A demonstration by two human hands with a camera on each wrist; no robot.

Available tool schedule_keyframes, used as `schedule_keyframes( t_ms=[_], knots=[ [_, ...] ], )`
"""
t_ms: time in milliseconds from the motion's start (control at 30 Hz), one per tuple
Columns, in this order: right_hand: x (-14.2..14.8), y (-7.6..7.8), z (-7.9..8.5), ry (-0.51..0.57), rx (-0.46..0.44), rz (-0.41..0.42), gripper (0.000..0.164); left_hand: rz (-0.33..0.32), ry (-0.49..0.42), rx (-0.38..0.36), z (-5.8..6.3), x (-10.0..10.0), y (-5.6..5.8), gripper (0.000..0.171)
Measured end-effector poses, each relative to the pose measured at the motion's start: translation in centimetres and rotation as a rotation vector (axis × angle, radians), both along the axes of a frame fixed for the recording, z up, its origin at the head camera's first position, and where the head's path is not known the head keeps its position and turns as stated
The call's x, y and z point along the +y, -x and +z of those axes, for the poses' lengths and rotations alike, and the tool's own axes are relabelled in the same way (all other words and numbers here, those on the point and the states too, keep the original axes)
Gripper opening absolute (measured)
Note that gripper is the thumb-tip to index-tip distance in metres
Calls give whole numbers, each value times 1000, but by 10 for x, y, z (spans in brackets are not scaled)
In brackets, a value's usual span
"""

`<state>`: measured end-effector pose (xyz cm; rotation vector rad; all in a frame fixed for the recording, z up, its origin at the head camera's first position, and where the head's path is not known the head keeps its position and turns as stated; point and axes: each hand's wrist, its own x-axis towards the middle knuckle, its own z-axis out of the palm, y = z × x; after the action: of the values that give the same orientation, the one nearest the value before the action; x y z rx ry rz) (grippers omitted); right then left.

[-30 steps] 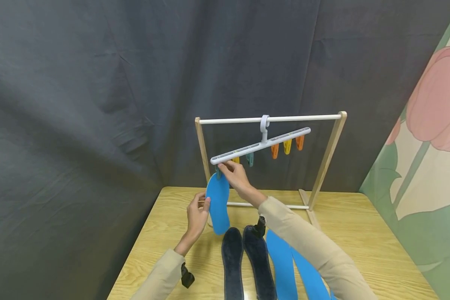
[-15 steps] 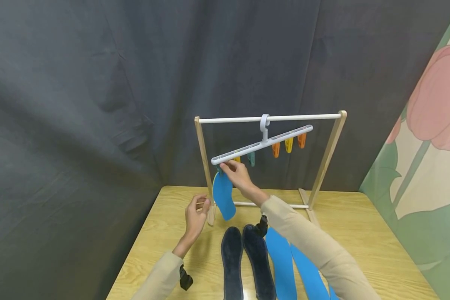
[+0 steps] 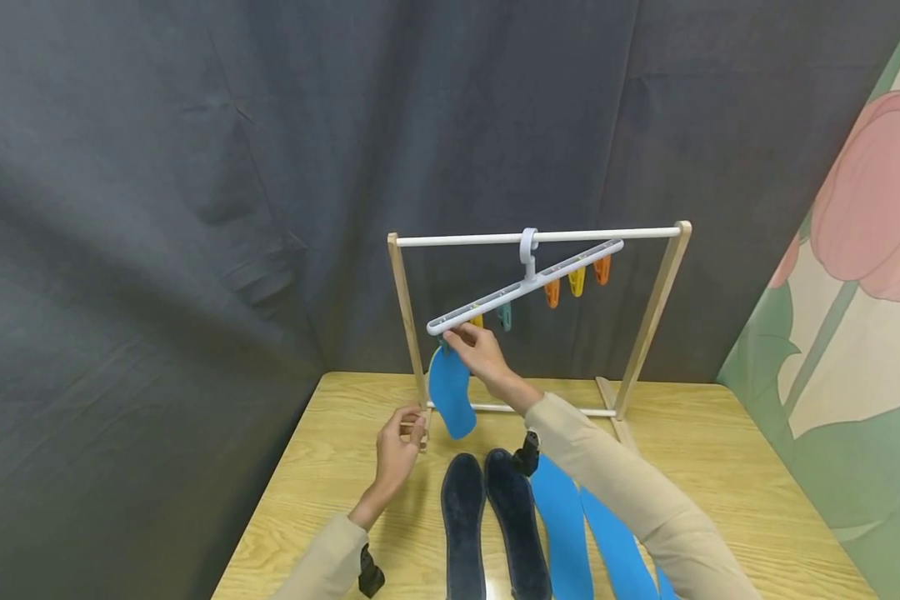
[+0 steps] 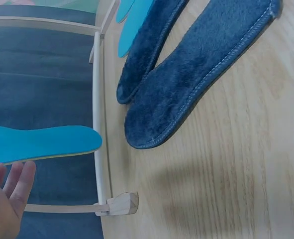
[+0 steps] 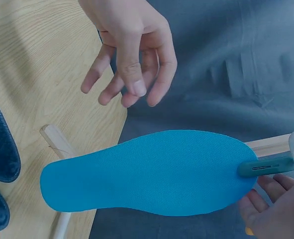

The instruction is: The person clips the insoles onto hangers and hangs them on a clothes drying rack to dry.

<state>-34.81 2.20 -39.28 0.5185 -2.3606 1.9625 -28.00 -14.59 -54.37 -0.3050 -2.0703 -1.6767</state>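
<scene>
Fingers of the right hand [image 3: 482,357] appear to pinch the upper end of a green peg [image 5: 267,167]; part of that grip is out of view. Directly below these fingers, a blue insole [image 5: 147,174] hangs from the peg, wide end in the bite, narrow end down and clear of the table [image 3: 337,500]. Just above them, the white hanger [image 3: 527,287] slopes down toward the hand from its hook on the rail [image 3: 607,236]. Fingers of the left hand [image 3: 397,446] are loosely bent, hold nothing and stand apart from the insole, to its left.

Step in hand, as judged from here: securing this insole to the end peg. It hangs without left-hand support, so the step looks nearly complete.

Next move, by judgement: release the peg gently, so that the hanger does not swing and shake the insole loose. Stock for a further cycle lies nearer the person than either hand's fingers: dark insoles [image 3: 462,525] and flat blue insoles [image 3: 565,533]. Five other pegs [image 3: 552,293], right of the pinching fingers, carry nothing.
</scene>
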Motion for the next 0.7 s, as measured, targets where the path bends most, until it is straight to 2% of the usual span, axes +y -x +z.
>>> schedule_keyframes(
  t_ms=[200,500,700],
  knots=[
    [3,0,-1,-39,3,-30,32,-25,65,-25,-7,3,-2,18],
    [7,-1,-1,-73,11,-123,29,12,161,-13,-14,7,-4,18],
    [12,-1,-1,-59,-6,-142,28,-4,199,-80,-23,9,-12,16]
  ],
)
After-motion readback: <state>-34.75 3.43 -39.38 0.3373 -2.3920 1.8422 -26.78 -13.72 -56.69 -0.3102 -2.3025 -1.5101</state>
